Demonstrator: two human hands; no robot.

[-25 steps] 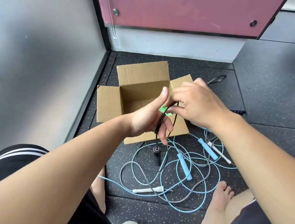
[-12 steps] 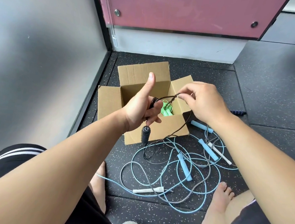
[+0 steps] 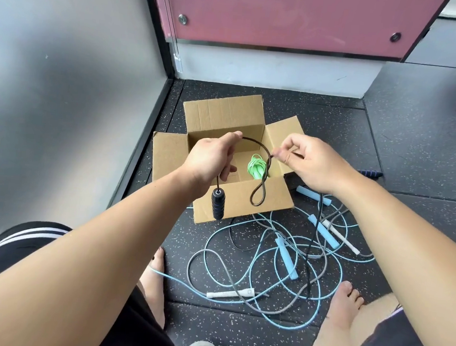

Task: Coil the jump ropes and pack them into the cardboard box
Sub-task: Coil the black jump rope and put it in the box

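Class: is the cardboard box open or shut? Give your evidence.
Open: the cardboard box has its flaps spread, and a green rope coil shows inside.

No text, label or number is readable

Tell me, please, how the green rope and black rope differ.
The green rope lies bundled inside the box; the black rope hangs between the left hand and right hand. The green rope is coiled; the black rope shows one loop, its rest trailing to the floor. Both are jump ropes.
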